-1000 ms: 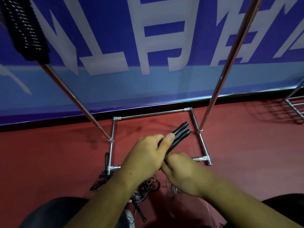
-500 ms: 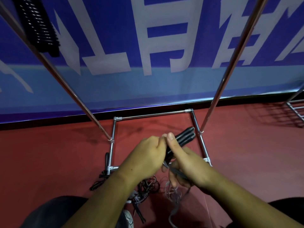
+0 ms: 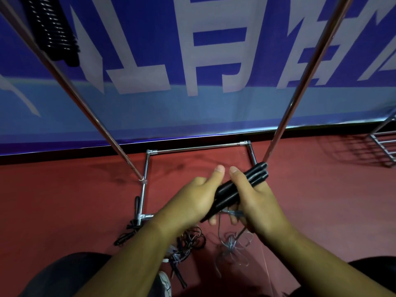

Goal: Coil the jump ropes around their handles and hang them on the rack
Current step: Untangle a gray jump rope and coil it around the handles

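Your left hand [image 3: 192,200] and right hand [image 3: 255,202] both gripped paired black plastic jump-rope handles [image 3: 255,174], held over red floor [image 3: 64,200] between chrome rack uprights [image 3: 300,86]. Thin grey cord [image 3: 231,245] hung loose down to floor. Step, as judged: coiling barely begun. Next: you needed tight, even wraps of cord round handles.

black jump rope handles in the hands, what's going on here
A person grips a pair of black jump rope handles with the left hand and right hand together. Their thin grey cord hangs loose below, not yet coiled. More tangled dark ropes lie on the red floor by the base of the chrome metal rack, and one coiled black rope hangs top left.
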A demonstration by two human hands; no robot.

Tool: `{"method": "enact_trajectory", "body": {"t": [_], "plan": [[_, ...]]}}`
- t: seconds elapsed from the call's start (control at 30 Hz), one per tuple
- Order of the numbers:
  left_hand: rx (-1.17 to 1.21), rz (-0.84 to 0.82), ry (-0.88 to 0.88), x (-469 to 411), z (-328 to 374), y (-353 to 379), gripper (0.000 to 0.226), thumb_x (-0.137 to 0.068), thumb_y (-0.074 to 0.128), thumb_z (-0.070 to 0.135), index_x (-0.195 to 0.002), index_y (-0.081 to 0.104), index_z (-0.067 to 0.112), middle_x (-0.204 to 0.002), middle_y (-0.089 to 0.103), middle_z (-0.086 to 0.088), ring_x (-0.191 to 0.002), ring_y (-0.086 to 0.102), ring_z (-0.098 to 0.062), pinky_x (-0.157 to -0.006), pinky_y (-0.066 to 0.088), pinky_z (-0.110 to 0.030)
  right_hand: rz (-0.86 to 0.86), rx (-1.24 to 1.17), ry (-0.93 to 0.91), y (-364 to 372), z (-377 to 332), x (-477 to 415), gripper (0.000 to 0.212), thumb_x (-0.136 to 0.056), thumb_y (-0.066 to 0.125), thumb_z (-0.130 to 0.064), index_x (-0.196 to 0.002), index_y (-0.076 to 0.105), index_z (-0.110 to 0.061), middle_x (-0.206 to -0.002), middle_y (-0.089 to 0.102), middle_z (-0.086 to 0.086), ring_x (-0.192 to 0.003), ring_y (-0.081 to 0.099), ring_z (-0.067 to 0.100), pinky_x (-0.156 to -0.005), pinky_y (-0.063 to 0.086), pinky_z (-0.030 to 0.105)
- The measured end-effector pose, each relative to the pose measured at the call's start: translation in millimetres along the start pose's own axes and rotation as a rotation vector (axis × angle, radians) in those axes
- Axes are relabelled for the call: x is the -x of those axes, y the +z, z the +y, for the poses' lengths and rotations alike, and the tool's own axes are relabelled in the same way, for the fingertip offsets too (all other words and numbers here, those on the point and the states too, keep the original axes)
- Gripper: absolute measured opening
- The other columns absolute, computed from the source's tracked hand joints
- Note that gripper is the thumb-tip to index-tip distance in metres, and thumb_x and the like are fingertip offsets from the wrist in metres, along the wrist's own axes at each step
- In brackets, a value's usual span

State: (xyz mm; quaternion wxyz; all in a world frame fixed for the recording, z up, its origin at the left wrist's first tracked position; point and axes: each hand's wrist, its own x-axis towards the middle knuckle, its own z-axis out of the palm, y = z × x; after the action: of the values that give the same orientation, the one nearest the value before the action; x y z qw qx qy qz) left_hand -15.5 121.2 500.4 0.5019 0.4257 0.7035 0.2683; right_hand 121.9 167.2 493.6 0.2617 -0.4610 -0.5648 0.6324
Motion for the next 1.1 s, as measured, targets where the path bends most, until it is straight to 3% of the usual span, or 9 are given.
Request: {"method": "enact_trajectory", "body": {"t": [0.07,0.13,0.23,0.37,0.57,0.7,0.8,0.93,1.1], "plan": [[0.171,-0.008,-0.051,1.2,-0.1,-3.2,0.073,-0.099,0.022,0.072,-0.082,0.072,0.020,-0.061,0.066,-0.008,-0.044,0.053,-0.015,-0.047,0.036,-0.023,0.062,-0.015,-0.011,-1.0,1.1,-2.3,0.055,-0.105,0.047,-0.040,-0.071,0.056,0.003,-0.042,0.052,0.008,-0.033,0.045,0.018,-0.037,0.034,0.020],[0.102,0.056,-0.024,3.0,-2.6,-3.1,0.073,-0.098,0.022,0.072,-0.087,0.067,0.016,-0.059,0.066,-0.003,-0.042,0.050,-0.015,-0.042,0.034,-0.022,0.137,-0.039,-0.005,-2.7,2.6,-5.2,0.054,-0.105,0.047,-0.040,-0.072,0.056,0.002,-0.043,0.051,0.007,-0.033,0.045,0.018,-0.037,0.034,0.019],[-0.172,0.253,0.176,1.8,-9.1,2.7,0.068,-0.097,0.022,0.070,-0.073,0.051,0.012,-0.054,0.048,0.005,-0.049,0.044,-0.011,-0.054,0.037,-0.033,0.181,-0.077,0.008,-4.8,4.8,-8.1,0.053,-0.104,0.046,-0.043,-0.072,0.056,-0.002,-0.045,0.050,0.016,-0.033,0.043,0.021,-0.036,0.032,0.020],[0.042,0.337,0.177,-8.7,-14.5,9.7,0.057,-0.106,0.029,0.055,-0.081,0.059,0.014,-0.053,0.045,0.010,-0.051,0.041,-0.010,-0.058,0.035,-0.033,0.173,-0.128,0.061,-4.2,4.8,-8.0,0.053,-0.102,0.048,-0.046,-0.071,0.057,-0.004,-0.046,0.046,0.022,-0.032,0.039,0.019,-0.036,0.030,0.021],[0.463,0.220,0.145,-8.3,-10.9,17.4,0.049,-0.109,0.033,0.047,-0.090,0.068,0.020,-0.044,0.034,0.009,-0.035,0.029,-0.008,-0.047,0.022,-0.025,0.171,-0.224,0.113,-1.2,3.0,-8.8,0.058,-0.098,0.055,-0.047,-0.046,0.056,-0.022,-0.047,0.043,0.009,-0.043,0.042,0.021,-0.044,0.032,0.025],[0.766,-0.013,0.016,-0.7,-0.8,13.4,0.080,-0.096,0.023,0.074,-0.111,0.077,0.017,-0.041,0.030,-0.001,-0.033,0.023,-0.011,-0.046,0.014,-0.028,0.133,-0.214,0.131,0.0,1.7,-5.7,0.053,-0.095,0.056,-0.052,-0.048,0.062,-0.029,-0.049,0.041,0.002,-0.046,0.042,0.019,-0.051,0.032,0.030],[0.653,0.026,0.024,-0.9,-0.2,9.3,0.092,-0.088,0.014,0.082,-0.104,0.079,0.018,-0.046,0.045,-0.007,-0.037,0.036,-0.016,-0.047,0.022,-0.028,0.137,-0.178,0.095,1.3,1.5,-5.1,0.054,-0.097,0.056,-0.054,-0.050,0.064,-0.028,-0.049,0.047,0.004,-0.048,0.046,0.020,-0.052,0.035,0.031],[0.473,0.171,0.070,-2.7,-0.4,14.1,0.078,-0.080,0.026,0.078,-0.091,0.075,0.018,-0.068,0.073,-0.002,-0.057,0.065,-0.013,-0.043,0.042,-0.023,0.072,-0.124,0.066,3.2,6.0,-3.7,0.059,-0.093,0.050,-0.065,-0.055,0.066,-0.022,-0.050,0.051,0.013,-0.048,0.048,0.022,-0.052,0.037,0.031],[0.417,0.269,0.219,-3.8,-3.4,19.8,0.065,-0.087,0.047,0.067,-0.089,0.069,0.006,-0.066,0.067,-0.025,-0.050,0.060,-0.028,-0.042,0.042,-0.026,0.020,-0.104,0.043,2.2,1.5,-0.6,0.064,-0.103,0.042,-0.051,-0.060,0.063,-0.010,-0.050,0.056,0.014,-0.042,0.048,0.019,-0.042,0.035,0.023]]}}
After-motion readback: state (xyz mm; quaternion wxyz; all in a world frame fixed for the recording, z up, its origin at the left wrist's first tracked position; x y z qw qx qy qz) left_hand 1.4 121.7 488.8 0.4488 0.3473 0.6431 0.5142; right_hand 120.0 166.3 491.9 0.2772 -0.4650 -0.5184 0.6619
